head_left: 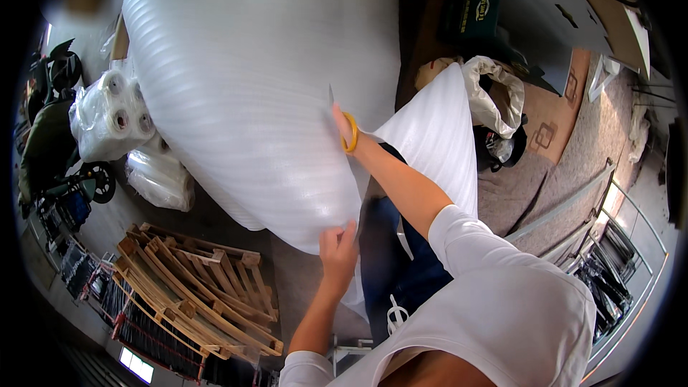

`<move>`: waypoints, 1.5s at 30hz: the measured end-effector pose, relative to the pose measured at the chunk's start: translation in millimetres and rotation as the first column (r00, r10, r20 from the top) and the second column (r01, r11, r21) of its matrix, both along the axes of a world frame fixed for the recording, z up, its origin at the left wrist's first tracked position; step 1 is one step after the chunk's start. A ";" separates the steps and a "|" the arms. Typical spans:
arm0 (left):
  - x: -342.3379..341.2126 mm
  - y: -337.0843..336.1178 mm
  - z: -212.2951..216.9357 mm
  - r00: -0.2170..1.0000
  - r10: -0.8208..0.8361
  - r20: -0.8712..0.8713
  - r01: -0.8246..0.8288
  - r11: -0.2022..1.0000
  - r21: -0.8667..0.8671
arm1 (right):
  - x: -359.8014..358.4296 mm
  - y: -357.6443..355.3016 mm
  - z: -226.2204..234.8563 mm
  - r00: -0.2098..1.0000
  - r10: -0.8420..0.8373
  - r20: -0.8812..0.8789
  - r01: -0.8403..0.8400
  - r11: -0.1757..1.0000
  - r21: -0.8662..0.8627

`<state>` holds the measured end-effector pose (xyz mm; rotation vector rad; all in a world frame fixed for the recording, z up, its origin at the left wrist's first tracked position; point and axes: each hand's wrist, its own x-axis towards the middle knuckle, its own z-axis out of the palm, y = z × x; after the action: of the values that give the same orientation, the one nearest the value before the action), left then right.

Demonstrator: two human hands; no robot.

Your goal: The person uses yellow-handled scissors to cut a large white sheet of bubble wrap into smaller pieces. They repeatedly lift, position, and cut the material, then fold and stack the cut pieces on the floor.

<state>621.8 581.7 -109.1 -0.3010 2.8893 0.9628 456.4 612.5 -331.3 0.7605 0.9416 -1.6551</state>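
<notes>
A big roll of white foam wrap (244,86) fills the upper middle of the view. My left hand (337,247) pinches the lower cut edge of the sheet. My right hand (342,123), with a yellow bangle on the wrist, is raised against the sheet and grips a thin blade (331,97) that points up along the cut. A cut flap of foam (437,136) hangs to the right of my right forearm. My fingers are partly hidden behind the sheet.
Stacked wooden pallets (193,287) lie at lower left. Clear film rolls in plastic (115,118) sit left of the foam. Cardboard sheets (559,0), a dark green box (469,18) and a crumpled bag (494,93) are at upper right. Metal rails (616,244) run along the right.
</notes>
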 end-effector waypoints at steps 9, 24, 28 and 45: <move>9.0 -10.2 14.7 0.994 0.060 0.089 -0.069 0.992 0.106 | -82.9 -19.2 -52.4 0.999 0.006 0.045 -0.013 0.985 0.171; -194.2 -30.4 -81.4 0.969 0.062 0.241 0.078 0.842 -0.534 | -116.2 -38.3 30.6 0.979 0.139 -0.152 -0.056 0.889 0.454; -201.6 -40.5 -74.0 0.999 -0.001 -0.044 -0.019 0.887 -0.462 | -139.0 -39.4 49.9 0.941 0.279 -0.189 -0.133 0.823 0.552; -215.0 -115.8 3.0 0.944 -0.246 0.220 0.286 0.942 -0.176 | -75.5 -14.7 152.6 0.988 0.129 0.084 -0.126 0.991 -0.036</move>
<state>406.8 465.8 -106.1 -0.0098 2.7550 0.5584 380.9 597.8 -178.7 0.7295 0.8840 -1.5106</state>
